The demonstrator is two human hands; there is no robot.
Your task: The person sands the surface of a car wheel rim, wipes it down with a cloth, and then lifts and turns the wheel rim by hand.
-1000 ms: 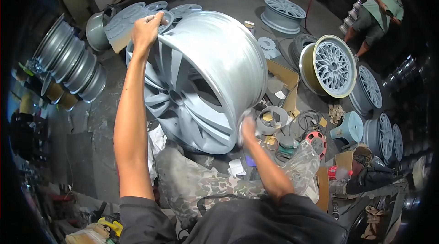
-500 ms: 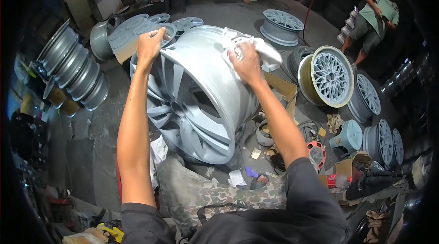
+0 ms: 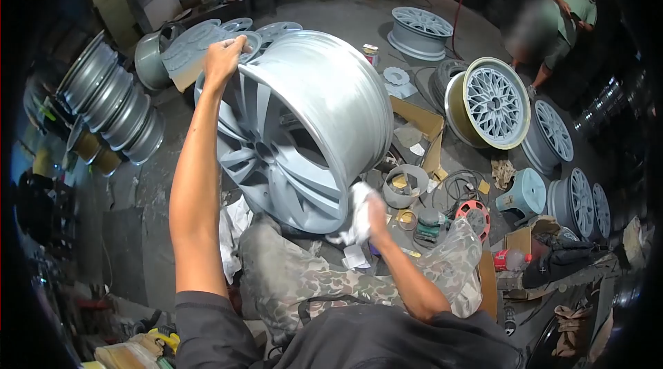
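A large grey multi-spoke wheel rim [image 3: 331, 86] stands tilted in front of me, its spoked face turned to the left. My left hand [image 3: 226, 58] is closed over the top edge of the rim. Low on the right side of the rim, my right hand [image 3: 376, 217] holds a white cloth [image 3: 361, 213] against or close to the barrel's lower edge; the hand is blurred. Another white cloth [image 3: 235, 231] lies beneath the rim by my camouflage-clad leg.
Stacked silver rims [image 3: 114, 103] stand at the left. On the right are a gold-edged rim [image 3: 494, 103], a light blue stool [image 3: 523, 193] and a red reel [image 3: 473, 219]. An open cardboard box [image 3: 425, 120] lies behind the wheel. A person [image 3: 570, 10] stands back right.
My right hand and the white cloth have swept from the top of the barrel down to its lower right side. My left hand keeps its hold on the rim's edge.
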